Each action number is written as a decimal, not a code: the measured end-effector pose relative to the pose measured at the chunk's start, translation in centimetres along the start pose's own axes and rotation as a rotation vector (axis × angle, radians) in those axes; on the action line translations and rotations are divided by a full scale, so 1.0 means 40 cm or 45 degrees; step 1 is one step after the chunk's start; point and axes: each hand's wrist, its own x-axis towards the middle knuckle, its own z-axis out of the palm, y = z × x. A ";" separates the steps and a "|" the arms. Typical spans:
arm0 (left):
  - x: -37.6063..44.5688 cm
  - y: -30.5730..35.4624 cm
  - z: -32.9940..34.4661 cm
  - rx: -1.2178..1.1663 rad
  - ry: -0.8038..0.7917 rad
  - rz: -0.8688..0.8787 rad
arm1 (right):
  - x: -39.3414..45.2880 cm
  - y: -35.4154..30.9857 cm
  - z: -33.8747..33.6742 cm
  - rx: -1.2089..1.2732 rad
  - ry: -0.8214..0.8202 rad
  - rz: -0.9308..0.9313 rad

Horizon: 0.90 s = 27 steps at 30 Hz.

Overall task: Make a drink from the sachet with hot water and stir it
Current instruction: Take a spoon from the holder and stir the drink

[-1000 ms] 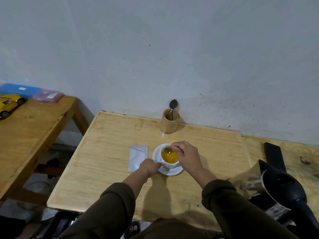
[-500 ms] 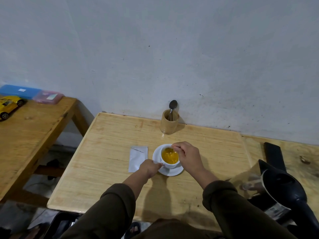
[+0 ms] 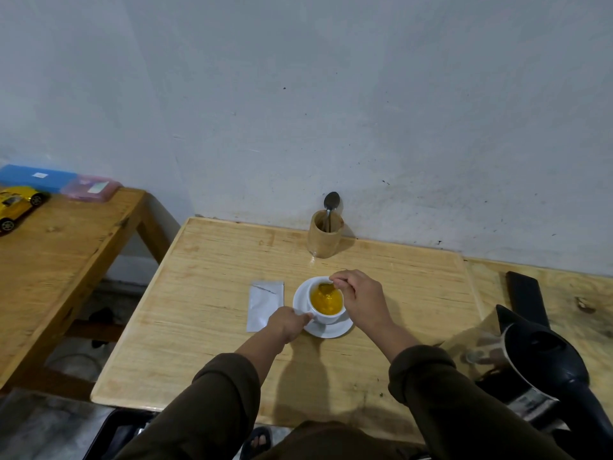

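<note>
Far left on the side counter (image 3: 66,247) sits a yellow toy car (image 3: 18,204), with a blue box (image 3: 36,175) and a pink box (image 3: 91,188) behind it against the wall. Moving across to the main counter (image 3: 205,327), there is the sachet (image 3: 263,303), silver, torn at its top and lying flat, just left of the saucer (image 3: 331,330). The left hand (image 3: 287,323) comes in next, fingers pinched on the handle side of the white cup (image 3: 326,315), bracing it. The cup stands on the saucer near the middle of the counter, filled with orange-yellow liquid. Over its far rim, the right hand (image 3: 361,295) is closed on a spoon (image 3: 326,288), whose bowl dips into the drink; the handle is hidden by the fingers. Behind the cup, by the wall, a wooden holder (image 3: 324,239) stands upright with another spoon (image 3: 331,204) poking out of it. Further right, a flat black object (image 3: 527,300) lies on the counter, and at the near right edge the dark kettle (image 3: 544,363) looms large, lid open, well apart from the cup.
</note>
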 end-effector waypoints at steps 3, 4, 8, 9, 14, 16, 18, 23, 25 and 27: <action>0.003 -0.003 -0.001 0.015 -0.005 -0.003 | -0.005 -0.001 0.001 0.090 -0.044 0.021; 0.003 -0.003 0.000 0.019 -0.004 -0.006 | -0.005 0.000 0.000 0.126 -0.056 0.044; 0.002 0.000 0.001 0.020 0.008 -0.013 | 0.002 -0.001 -0.005 0.132 -0.067 0.116; 0.001 0.000 0.000 0.019 0.007 -0.014 | 0.006 -0.001 -0.005 0.091 -0.060 0.115; 0.004 -0.003 -0.001 0.034 -0.009 -0.010 | 0.009 0.000 -0.001 -0.056 -0.002 0.049; 0.005 -0.003 -0.002 0.037 -0.014 -0.006 | 0.004 -0.003 0.002 -0.037 -0.011 0.016; 0.005 -0.003 -0.003 0.045 -0.017 -0.006 | -0.001 -0.005 0.003 0.015 -0.040 0.026; 0.008 -0.006 -0.004 0.045 -0.026 -0.014 | 0.001 -0.006 -0.005 0.161 -0.074 0.163; 0.008 -0.004 -0.004 0.037 -0.028 -0.014 | 0.006 -0.004 -0.006 0.115 -0.052 0.188; 0.009 -0.004 -0.005 0.052 -0.028 -0.009 | 0.010 -0.002 -0.005 0.016 -0.012 0.193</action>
